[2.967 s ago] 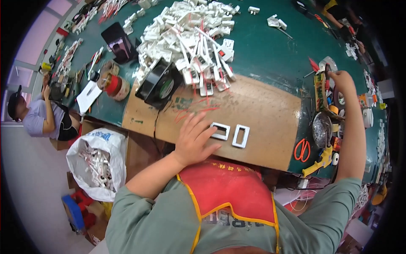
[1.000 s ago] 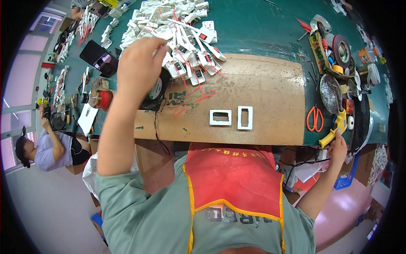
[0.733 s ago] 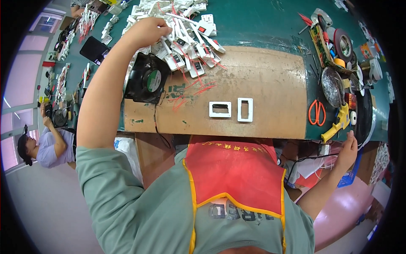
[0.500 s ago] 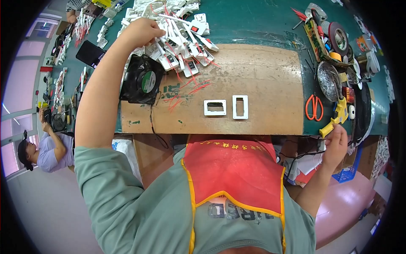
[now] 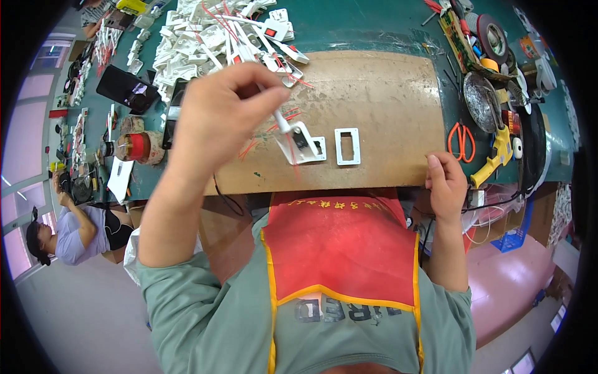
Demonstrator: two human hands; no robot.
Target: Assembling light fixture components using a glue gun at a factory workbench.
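Left hand (image 5: 218,115) fingers clamp a white wired plastic switch part (image 5: 298,138) dangling over the brown board (image 5: 374,93), left of two white rectangular frames (image 5: 347,146); right hand (image 5: 446,187) grips the near edge.

bare board (image 5: 380,93) centre, parts pile (image 5: 212,37) behind

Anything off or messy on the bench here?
Mostly the heap of white switch parts: loose, red wires spilling onto the brown board. The left hand dangles one white part over it; the right hand grips the edge.
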